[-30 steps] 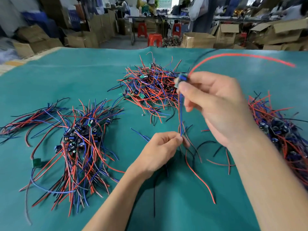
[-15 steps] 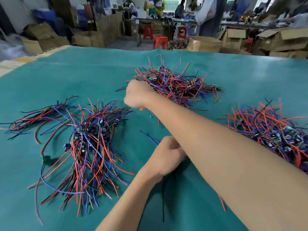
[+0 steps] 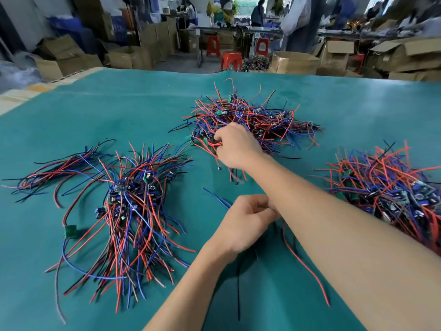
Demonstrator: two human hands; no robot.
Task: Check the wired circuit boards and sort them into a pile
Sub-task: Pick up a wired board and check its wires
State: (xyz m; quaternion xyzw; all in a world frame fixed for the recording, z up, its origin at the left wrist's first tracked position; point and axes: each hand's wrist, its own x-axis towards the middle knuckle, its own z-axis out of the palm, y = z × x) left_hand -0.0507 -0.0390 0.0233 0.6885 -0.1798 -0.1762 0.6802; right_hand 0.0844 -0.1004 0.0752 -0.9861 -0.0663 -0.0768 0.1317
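Note:
Three heaps of small circuit boards with red, blue and black wires lie on the teal table cover [image 3: 119, 111]. My right hand [image 3: 235, 145] reaches forward to the near edge of the middle heap [image 3: 250, 118], its fingers curled into the red wires there. My left hand [image 3: 245, 223] stays close in front of me, fingers curled on loose wires [image 3: 303, 266] that trail toward me; my right forearm hides what lies past its fingertips. The left heap [image 3: 133, 206] lies fanned out with its wire ends toward me. The right heap [image 3: 391, 187] lies beyond my right forearm.
A separate loose bundle of wires [image 3: 55, 173] lies at the far left. Past the table's far edge stand cardboard boxes [image 3: 296, 62], red stools [image 3: 230, 59] and people at a bench.
My right hand lowered from holding up a board by its wires, swung left over the table, and now sits at the middle heap. My left hand stayed in place.

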